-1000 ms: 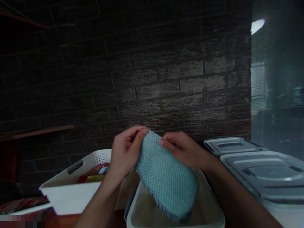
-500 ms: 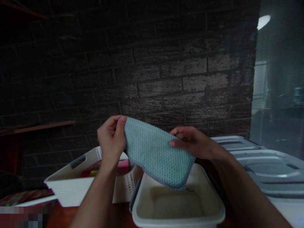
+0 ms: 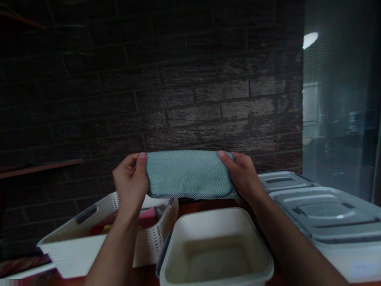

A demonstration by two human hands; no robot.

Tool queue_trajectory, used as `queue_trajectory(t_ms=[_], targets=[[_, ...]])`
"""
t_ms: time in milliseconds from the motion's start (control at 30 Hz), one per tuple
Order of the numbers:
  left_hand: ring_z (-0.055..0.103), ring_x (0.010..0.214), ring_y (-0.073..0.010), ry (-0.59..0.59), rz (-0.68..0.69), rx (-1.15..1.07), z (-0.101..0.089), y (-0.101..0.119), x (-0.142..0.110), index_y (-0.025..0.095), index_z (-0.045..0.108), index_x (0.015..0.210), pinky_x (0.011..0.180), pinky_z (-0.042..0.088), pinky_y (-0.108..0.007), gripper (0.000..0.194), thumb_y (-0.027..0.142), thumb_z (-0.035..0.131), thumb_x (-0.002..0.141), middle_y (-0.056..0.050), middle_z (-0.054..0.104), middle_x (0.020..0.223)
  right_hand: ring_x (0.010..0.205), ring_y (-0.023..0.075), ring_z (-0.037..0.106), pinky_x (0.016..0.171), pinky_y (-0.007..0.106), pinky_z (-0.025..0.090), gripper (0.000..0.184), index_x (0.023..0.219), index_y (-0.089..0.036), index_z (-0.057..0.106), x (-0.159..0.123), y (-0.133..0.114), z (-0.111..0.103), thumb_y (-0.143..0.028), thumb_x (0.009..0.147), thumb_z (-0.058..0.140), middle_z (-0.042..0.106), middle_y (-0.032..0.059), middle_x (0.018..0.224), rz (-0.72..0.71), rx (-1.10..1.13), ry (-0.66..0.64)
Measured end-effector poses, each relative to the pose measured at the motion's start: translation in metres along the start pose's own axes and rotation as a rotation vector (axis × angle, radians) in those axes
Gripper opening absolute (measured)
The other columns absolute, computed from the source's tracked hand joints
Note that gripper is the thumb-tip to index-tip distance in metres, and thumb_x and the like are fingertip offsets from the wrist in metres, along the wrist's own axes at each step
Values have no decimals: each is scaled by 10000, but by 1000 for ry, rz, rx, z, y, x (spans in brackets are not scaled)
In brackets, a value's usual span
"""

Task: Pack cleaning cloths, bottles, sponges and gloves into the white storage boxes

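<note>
A folded light-blue textured cloth point(image 3: 188, 173) with a dark checked hem is stretched level in the air between both hands. My left hand point(image 3: 131, 182) pinches its left end, thumb on the front. My right hand point(image 3: 241, 174) grips its right end the same way. The cloth hangs above the back rim of an open white plastic tub point(image 3: 217, 248) whose inside looks bare.
A white perforated basket point(image 3: 119, 222) with colourful items stands to the left on a wooden table. Two clear lidded storage boxes point(image 3: 321, 216) sit at the right. A dark brick wall stands close behind, with a thin shelf point(image 3: 38, 169) at left and a glass panel point(image 3: 339, 99) at right.
The cloth went from hanging down into the tub to being held level and higher. Both hands moved apart to its two ends.
</note>
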State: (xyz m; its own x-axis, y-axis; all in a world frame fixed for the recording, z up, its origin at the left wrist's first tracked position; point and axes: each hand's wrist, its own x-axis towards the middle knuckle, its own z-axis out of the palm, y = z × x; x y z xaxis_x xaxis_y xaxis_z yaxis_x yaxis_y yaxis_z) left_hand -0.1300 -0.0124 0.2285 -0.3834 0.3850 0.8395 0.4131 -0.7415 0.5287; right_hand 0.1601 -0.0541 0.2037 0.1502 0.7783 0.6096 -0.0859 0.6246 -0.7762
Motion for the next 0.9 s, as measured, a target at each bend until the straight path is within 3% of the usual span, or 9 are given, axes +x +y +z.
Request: queue_trajectory(t_ms=[100,200,267,333,467,567,633,800,900], targets=[[485,568,-122,-15,-25,-20,1,-4,1,171,735,904,511,360,-239,273,437,672,902,9,594,688,612,152,561,550,271,425,435,771,-165,698,0,-2,-2,-593,830,748,689,20,722,34,38,-33],[497,594,-126,-7,-27,-9,-1,-8,3,159,729,932,529,372,-243,284,436,671,907,3,602,715,716,175,648,723,317,534,328,884,-159,732,-3,-9,-4,-440,763,851,741,36,851,127,258,-194],[505,615,-126,5,-22,14,-2,-10,6,143,728,962,545,385,-242,287,418,659,917,3,604,733,789,188,678,847,356,545,329,929,-151,745,-4,-13,-5,-327,698,899,754,51,912,180,351,-299],[508,630,-124,20,-17,35,-3,-12,7,125,728,977,555,391,-236,288,396,646,923,6,601,739,804,186,676,871,357,534,332,934,-145,745,-4,-15,-4,-300,684,898,751,54,912,193,367,-324],[498,633,-114,46,1,58,-1,-13,7,108,728,967,566,382,-224,285,374,633,927,13,594,729,673,140,568,667,274,452,291,838,-160,675,0,-6,-2,-438,831,763,651,1,756,42,220,-176],[502,645,-114,61,22,53,3,-10,3,107,727,980,584,385,-223,299,386,629,933,11,599,746,585,109,405,558,253,278,383,697,-198,503,3,0,-1,-461,951,617,440,-48,627,-206,-138,34],[503,666,-113,82,46,48,5,-7,0,110,727,976,597,385,-221,295,385,630,937,9,599,760,575,115,381,566,273,238,398,696,-213,426,3,1,-2,-434,1009,534,375,-51,617,-318,-365,143],[522,682,-115,134,113,30,4,3,-4,107,737,971,619,400,-224,279,366,641,938,6,609,763,586,146,440,621,312,234,310,776,-229,449,2,-2,-5,-350,1062,428,457,-31,650,-413,-678,253],[539,667,-122,165,99,-44,3,3,-3,108,742,972,608,418,-234,260,354,676,917,1,624,754,597,154,431,632,313,239,309,754,-229,446,5,-2,-8,-326,1047,454,470,-24,651,-439,-722,279]])
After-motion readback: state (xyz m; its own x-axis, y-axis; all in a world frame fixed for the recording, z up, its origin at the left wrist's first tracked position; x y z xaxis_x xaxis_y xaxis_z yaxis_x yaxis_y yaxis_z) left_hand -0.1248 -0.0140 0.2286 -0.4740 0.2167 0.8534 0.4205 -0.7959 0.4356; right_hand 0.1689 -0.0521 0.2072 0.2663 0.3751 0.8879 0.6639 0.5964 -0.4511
